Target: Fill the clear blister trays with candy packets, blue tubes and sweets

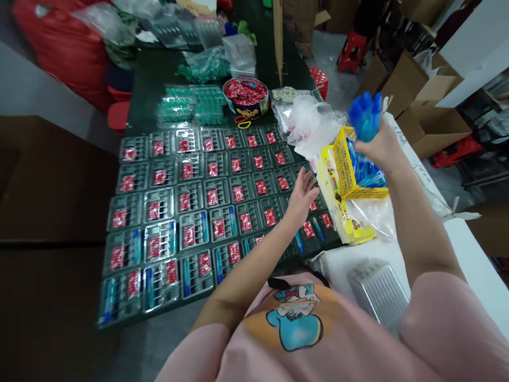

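Left of the yellow lattice plastic basket [344,172], clear compartmented plastic trays [193,200] line up in rows, bearing small red patterned packets [212,197], presumably so every one is reachable. Closer to it, the left hand [301,197] hovers empty, loosely spread. Just above the basket, the right hand [379,148] clamps slim blue plastic pens [365,116], bunched seemingly to carry many together!

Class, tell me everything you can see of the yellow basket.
The yellow basket looks like plastic, open-topped, with straight rims and walls pierced in a lattice pattern. Slender blue pieces lie inside it. It sits right of the trays, beside a yellow printed bag that seems to touch it. The right hand and forearm hide part of its right side.
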{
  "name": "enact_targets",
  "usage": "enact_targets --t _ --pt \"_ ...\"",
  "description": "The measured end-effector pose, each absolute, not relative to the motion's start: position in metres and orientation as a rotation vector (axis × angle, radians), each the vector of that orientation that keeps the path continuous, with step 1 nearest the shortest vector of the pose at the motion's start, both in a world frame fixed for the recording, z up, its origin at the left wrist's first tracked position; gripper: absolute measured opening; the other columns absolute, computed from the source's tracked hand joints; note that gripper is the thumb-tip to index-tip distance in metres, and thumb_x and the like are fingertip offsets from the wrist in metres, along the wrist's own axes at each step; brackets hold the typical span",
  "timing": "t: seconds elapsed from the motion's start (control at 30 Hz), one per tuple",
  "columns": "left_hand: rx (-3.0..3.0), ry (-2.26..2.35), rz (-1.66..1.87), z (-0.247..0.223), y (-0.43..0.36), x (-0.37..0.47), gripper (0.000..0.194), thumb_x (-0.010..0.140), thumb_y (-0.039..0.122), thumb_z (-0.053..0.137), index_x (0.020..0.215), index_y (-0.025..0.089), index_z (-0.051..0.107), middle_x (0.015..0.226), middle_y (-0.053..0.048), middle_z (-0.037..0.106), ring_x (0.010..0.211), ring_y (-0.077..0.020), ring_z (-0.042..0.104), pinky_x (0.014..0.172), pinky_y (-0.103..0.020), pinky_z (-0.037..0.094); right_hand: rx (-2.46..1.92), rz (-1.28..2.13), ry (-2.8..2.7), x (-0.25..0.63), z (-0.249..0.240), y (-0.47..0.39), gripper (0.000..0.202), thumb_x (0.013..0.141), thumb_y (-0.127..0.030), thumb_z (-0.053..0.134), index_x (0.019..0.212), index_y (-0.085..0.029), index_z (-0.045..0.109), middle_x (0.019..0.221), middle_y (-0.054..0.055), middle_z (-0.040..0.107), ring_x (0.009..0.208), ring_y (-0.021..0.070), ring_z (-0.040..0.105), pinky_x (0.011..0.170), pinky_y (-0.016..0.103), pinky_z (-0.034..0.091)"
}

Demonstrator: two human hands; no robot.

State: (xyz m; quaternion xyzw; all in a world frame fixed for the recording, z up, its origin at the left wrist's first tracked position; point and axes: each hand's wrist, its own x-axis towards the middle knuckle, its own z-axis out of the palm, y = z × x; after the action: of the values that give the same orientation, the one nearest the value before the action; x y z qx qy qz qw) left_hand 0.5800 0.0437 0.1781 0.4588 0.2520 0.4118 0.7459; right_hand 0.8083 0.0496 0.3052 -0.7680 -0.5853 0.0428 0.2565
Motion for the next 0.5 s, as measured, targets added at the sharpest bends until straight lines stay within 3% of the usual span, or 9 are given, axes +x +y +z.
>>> enact_targets --t 0.1,0.2,0.33,0.5 --pt "0.827 0.620 0.859 0.187 0.041 0.567 0.077 0.072 0.044 0.077 0.139 0.030 0.044 0.140 -0.009 0.052 0.129 -0.0270 0.049 0.104 -0.042 0.041 -1.919 0.597 -1.507 0.717 0.268 0.025 0.069 0.073 -0.032 0.066 0.138 -0.023 0.044 0.098 0.005 0.067 0.091 0.0261 0.064 0.083 0.044 0.053" --pt "0.654 0.756 0.727 0.172 0.020 0.527 0.065 0.056 0.038 0.087 0.112 0.018 0.063 0.104 -0.009 0.070 0.101 -0.0261 0.064 0.090 -0.036 0.049 -1.757 0.946 -1.352 0.633 0.206 -0.013 0.065 0.070 -0.030 0.065 0.133 -0.030 0.048 0.099 0.001 0.069 0.090 0.0255 0.065 0.082 0.041 0.054" --pt "0.400 0.964 0.486 0.133 -0.028 0.464 0.042 0.049 0.028 0.088 0.084 0.014 0.069 0.075 -0.006 0.071 0.072 -0.0210 0.066 0.071 -0.031 0.051 -1.729 1.148 -1.254 0.561 0.139 -0.075 0.069 0.073 -0.030 0.061 0.139 -0.029 0.042 0.105 0.004 0.068 0.092 0.0249 0.066 0.086 0.041 0.053" --pt "0.138 1.012 0.335 0.100 -0.069 0.420 0.027 0.055 0.022 0.081 0.078 0.016 0.069 0.072 -0.007 0.072 0.069 -0.0231 0.068 0.067 -0.034 0.053 -1.756 1.356 -1.640 0.548 0.125 -0.129 0.079 0.077 -0.048 0.065 0.146 -0.020 0.036 0.111 0.013 0.068 0.101 0.0311 0.064 0.086 0.044 0.049"
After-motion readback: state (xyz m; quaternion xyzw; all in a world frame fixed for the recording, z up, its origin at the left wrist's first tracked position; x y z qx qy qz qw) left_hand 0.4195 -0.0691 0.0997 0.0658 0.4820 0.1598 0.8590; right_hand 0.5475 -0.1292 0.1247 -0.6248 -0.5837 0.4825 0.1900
